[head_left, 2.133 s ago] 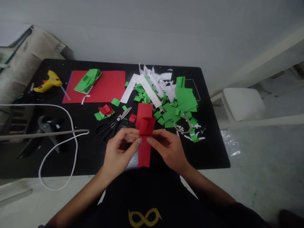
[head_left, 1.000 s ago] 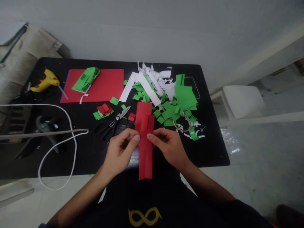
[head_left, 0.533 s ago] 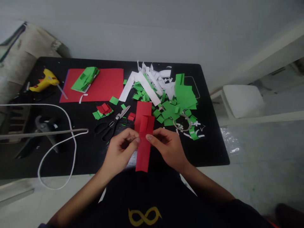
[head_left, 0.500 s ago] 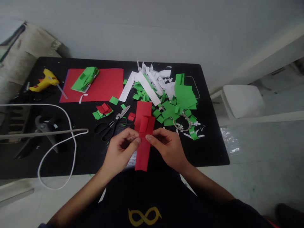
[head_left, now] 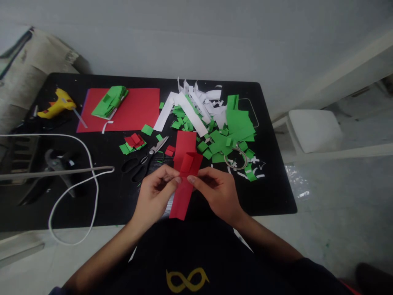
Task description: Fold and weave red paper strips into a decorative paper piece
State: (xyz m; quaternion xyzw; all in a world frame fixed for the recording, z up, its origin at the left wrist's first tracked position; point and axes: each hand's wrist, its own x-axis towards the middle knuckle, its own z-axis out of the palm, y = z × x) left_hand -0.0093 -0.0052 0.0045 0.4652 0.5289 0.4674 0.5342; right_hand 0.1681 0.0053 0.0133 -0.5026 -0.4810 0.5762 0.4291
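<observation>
The long red paper strip (head_left: 181, 201), its far end folded over, runs away from the body above the black table's (head_left: 270, 192) near edge, with its near end slanting left. The left hand (head_left: 155, 196) and the right hand (head_left: 218, 192) pinch its middle from opposite sides, equally close.

Yellow infinity-like sign (head_left: 187, 281) on black shirt (head_left: 215, 254); no text legible.

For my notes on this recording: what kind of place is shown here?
Probably a home craft corner: a black table strewn with green paper scraps, scissors and a yellow glue gun on it, and a folded red paper strip at its near edge.
</observation>
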